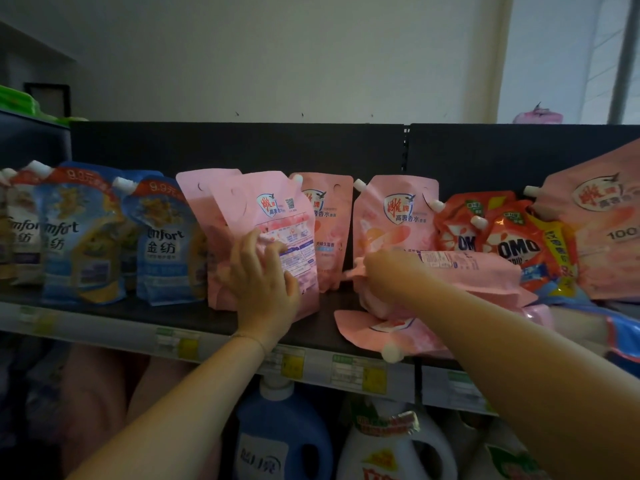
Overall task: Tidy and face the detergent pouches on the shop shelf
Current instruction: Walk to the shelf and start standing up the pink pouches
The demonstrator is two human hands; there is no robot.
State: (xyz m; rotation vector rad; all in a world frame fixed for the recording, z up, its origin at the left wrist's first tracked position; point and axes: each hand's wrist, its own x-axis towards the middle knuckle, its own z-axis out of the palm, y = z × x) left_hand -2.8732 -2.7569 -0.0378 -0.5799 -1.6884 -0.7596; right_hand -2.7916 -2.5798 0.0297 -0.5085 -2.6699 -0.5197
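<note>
A: Where is the left hand [263, 282]?

B: On the shelf [194, 317], pressed against the back-out pouch [277, 209], a pink one standing upright with its printed back label facing out. The fingers are spread and only lightly bent, lying on its face, not wrapped round anything.

A: And the right hand [381, 271]?

B: Further right, curled round the left end of the flat pouch [478, 268]. That one is pink too and lies on its side on top of other pink packs. The fingertips are hidden and blurred, but the hand has hold of that end.

A: Other pink ones?

B: A front-facing pouch [394, 216] stands behind the right hand, with its spout at the top left. An edge pouch [367, 330] lies flat at the shelf's front lip, its white cap hanging over the price tags [360, 372]. More stand behind the back-out pouch.

A: Neighbours?

B: Blue Comfort pouches [162, 237] stand upright on the left, just beside the pink. Red OMO pouches [516, 244] lean on the right, and a big pouch [595, 230], pink, tilts over them at the far right. Below the shelf are a blue bottle [284, 427] and a white bottle [391, 445].
</note>
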